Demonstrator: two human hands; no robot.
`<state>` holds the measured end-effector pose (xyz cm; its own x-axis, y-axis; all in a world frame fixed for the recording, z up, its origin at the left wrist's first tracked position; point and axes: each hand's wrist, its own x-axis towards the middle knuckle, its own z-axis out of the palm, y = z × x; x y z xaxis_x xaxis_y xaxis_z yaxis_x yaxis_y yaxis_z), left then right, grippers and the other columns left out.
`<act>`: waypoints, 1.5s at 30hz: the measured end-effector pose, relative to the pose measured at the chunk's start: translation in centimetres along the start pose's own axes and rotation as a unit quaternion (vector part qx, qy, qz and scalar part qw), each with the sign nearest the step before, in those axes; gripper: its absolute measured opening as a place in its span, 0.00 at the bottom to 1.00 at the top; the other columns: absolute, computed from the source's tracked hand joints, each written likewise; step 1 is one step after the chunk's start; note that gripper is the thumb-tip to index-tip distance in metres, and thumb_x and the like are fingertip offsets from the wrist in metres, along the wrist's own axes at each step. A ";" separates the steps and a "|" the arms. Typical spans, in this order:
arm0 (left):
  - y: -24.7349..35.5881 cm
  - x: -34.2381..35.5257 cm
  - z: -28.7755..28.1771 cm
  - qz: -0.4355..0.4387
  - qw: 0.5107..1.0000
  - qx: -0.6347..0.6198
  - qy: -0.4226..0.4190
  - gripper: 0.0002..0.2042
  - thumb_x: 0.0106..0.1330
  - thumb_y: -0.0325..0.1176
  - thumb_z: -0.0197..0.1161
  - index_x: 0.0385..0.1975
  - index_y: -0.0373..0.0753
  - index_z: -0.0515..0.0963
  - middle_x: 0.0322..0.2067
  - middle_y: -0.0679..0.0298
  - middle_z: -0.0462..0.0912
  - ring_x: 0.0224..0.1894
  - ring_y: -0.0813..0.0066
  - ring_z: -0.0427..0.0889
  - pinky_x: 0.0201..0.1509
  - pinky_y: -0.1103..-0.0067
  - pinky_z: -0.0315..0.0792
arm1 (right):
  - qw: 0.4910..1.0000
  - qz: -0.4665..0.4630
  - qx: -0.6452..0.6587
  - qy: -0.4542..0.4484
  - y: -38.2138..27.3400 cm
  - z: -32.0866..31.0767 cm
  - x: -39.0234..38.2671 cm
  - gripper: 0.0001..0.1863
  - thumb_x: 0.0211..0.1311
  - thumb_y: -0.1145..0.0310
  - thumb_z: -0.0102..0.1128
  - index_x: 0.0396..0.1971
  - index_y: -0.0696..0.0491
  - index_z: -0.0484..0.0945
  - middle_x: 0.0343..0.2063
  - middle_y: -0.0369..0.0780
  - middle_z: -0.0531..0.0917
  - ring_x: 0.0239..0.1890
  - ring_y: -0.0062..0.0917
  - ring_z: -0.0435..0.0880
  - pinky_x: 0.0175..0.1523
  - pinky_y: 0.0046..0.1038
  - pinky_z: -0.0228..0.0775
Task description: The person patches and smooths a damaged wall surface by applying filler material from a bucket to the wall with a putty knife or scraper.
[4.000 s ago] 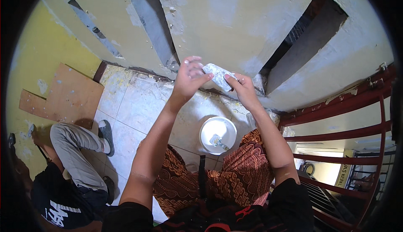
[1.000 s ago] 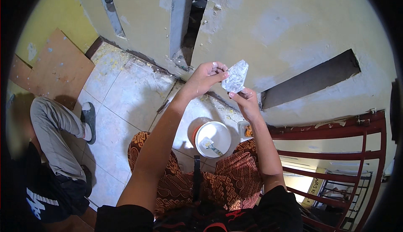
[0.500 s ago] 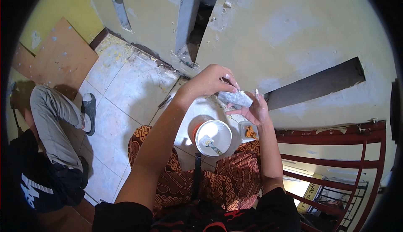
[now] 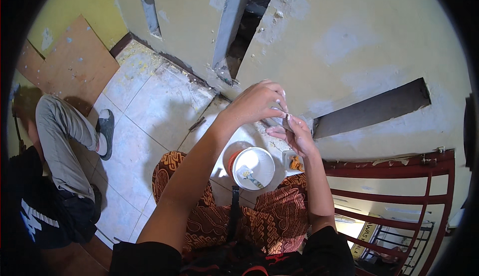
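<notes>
My left hand [image 4: 260, 101] is bent over at the far side, its fingertips pinched together and marked with white. Close against it, my right hand [image 4: 298, 135] pinches with thumb and forefinger while its other fingers point left. Between them is a grey, folded, sheet-like piece [image 4: 272, 122], mostly hidden by the fingers; its material cannot be made out. Below the hands, between my knees, stands an orange-sided bucket [image 4: 231, 162] with a white rim and inside. A tool with a pale, smeared handle [image 4: 256, 181] leans in it.
A clear tub [image 4: 287, 161] with something orange is right of the bucket. On the floor lies a small dark strip [image 4: 197, 124]. Another person's leg [image 4: 67, 143] is at left. Ahead, the patched wall [image 4: 324, 21] has long openings; a dark red metal grille [image 4: 389, 163] stands at right.
The grey piece, broad and plainly visible before, is now mostly covered by my fingers. My two hands have come closer together, and the right hand's raised fingers have folded into a pinch.
</notes>
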<state>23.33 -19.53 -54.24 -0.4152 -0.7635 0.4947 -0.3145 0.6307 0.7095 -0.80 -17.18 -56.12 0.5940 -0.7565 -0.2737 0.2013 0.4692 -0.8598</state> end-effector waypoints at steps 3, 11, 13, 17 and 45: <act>-1.0 0.2 -0.9 -0.065 0.992 -0.060 0.095 0.14 0.60 0.42 0.76 0.40 0.40 0.88 0.48 0.55 0.84 0.53 0.54 0.82 0.62 0.66 0.74 | 0.959 -0.108 -0.206 0.161 -1.0 0.4 0.2 0.21 0.83 0.63 0.48 0.61 0.63 0.76 0.51 0.47 0.84 0.52 0.35 0.89 0.61 0.35 0.80; -5.1 1.8 0.9 -0.181 0.910 0.070 0.366 0.22 0.65 0.42 0.72 0.54 0.37 0.77 0.56 0.50 0.75 0.59 0.47 0.75 0.65 0.61 0.70 | 0.222 -0.416 -0.866 0.165 -18.6 9.6 8.9 0.28 0.69 0.67 0.62 0.69 0.39 0.75 0.71 0.28 0.74 0.78 0.33 0.64 0.79 0.58 0.45; -3.7 3.0 1.5 -0.208 0.923 0.018 0.322 0.30 0.66 0.43 0.72 0.64 0.37 0.70 0.66 0.46 0.66 0.70 0.45 0.65 0.72 0.57 0.62 | 0.064 -0.369 -0.916 0.144 -23.1 9.5 10.1 0.29 0.68 0.64 0.60 0.69 0.35 0.75 0.73 0.23 0.71 0.80 0.26 0.59 0.81 0.58 0.38; -3.3 4.3 3.0 -0.215 0.907 0.042 0.359 0.42 0.65 0.48 0.72 0.72 0.33 0.57 0.71 0.37 0.54 0.74 0.37 0.56 0.77 0.52 0.54 | 0.020 -0.384 -0.910 0.156 -24.8 9.5 10.6 0.30 0.67 0.62 0.58 0.70 0.32 0.74 0.75 0.19 0.68 0.81 0.23 0.55 0.82 0.60 0.32; -8.8 4.3 3.6 -0.176 0.948 0.046 0.260 0.72 0.53 0.62 0.78 0.75 0.19 0.28 0.77 0.27 0.28 0.81 0.33 0.28 0.84 0.53 0.32 | 0.025 -0.289 -0.956 0.054 -21.7 8.7 12.1 0.30 0.67 0.62 0.57 0.70 0.27 0.73 0.67 0.18 0.77 0.82 0.20 0.52 0.76 0.73 0.27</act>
<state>21.27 -27.85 -60.15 0.1982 -0.8790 0.4337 -0.4389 0.3161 0.8411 8.84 -32.55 -37.02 0.8957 -0.4306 0.1109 -0.3135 -0.4346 0.8443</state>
